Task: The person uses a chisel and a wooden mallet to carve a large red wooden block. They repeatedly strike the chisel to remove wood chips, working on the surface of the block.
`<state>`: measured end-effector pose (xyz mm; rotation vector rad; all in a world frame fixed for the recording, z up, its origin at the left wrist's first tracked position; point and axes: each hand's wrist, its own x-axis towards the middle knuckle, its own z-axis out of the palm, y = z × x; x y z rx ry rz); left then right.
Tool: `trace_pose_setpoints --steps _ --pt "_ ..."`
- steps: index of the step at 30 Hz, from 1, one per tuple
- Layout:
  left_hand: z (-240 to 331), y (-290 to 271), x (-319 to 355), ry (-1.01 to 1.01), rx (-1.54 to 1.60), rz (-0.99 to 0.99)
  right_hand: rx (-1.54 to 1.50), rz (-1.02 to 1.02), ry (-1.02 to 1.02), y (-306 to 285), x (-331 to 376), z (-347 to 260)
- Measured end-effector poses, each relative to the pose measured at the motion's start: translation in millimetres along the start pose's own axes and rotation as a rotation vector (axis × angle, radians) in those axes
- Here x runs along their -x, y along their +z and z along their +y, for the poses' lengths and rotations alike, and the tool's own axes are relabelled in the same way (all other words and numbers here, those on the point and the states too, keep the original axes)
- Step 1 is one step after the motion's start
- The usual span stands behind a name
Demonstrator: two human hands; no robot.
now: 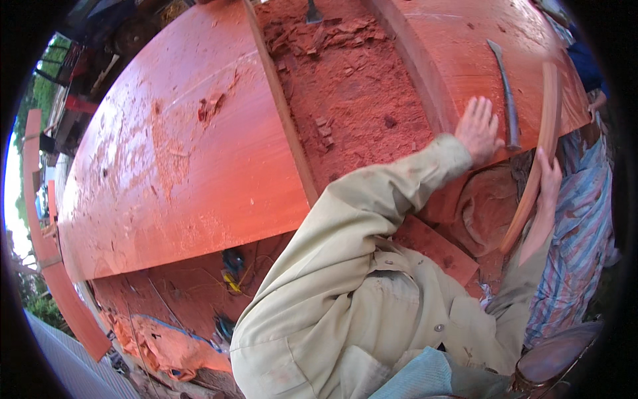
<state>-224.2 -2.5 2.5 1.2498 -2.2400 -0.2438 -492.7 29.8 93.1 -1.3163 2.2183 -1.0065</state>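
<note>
My left hand reaches across to the right, fingers stretched out, at the near edge of the right-hand reddish wooden slab. It holds nothing. My right hand grips a long reddish wooden strip from its right side. The strip's upper part lies over the slab's right end, and its lower part hangs past the near edge. Between the hand and the strip lies a dark metal chisel with a flared end, flat on the slab.
Sawdust and wood chips fill the gap between the two slabs. Another flat-bladed tool stands at its far end. The large left slab carries scattered shavings. Striped cloth hangs at the right, and an orange sheet lies below left.
</note>
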Motion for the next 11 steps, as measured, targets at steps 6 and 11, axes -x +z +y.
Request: trace_pose_setpoints --steps 6,11 --pt "40 -37 101 0.218 0.474 0.121 0.085 -0.332 0.000 52 -149 -8" --pt "-41 -67 177 -0.275 -0.030 0.468 0.330 -0.335 -0.130 72 -181 -9"
